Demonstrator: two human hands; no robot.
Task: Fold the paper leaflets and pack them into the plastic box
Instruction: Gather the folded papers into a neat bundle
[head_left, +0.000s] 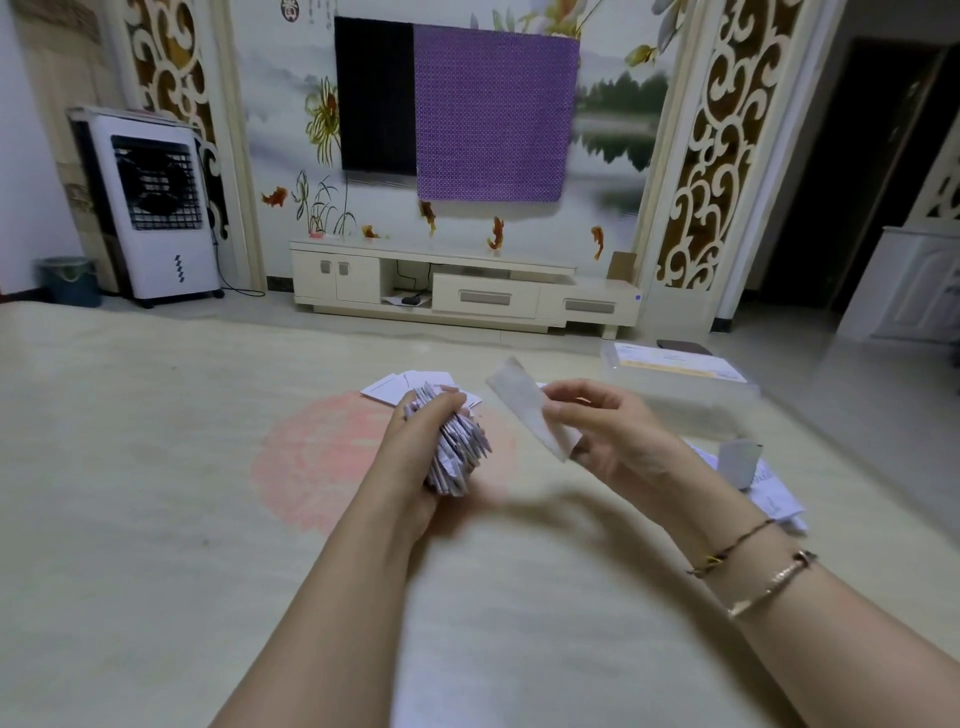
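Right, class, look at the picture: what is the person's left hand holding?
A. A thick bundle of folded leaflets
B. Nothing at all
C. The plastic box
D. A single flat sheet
A: the left hand is curled round a thick bundle of folded leaflets, while the right hand pinches a single folded leaflet; the plastic box sits apart, further off to the right.

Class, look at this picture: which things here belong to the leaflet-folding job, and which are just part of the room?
Part of the job: left hand gripping the bundle of folded leaflets; right hand pinching a single folded leaflet; plastic box; loose leaflets.

Just lying about: fan cooler; bin; TV cabinet; purple cloth.
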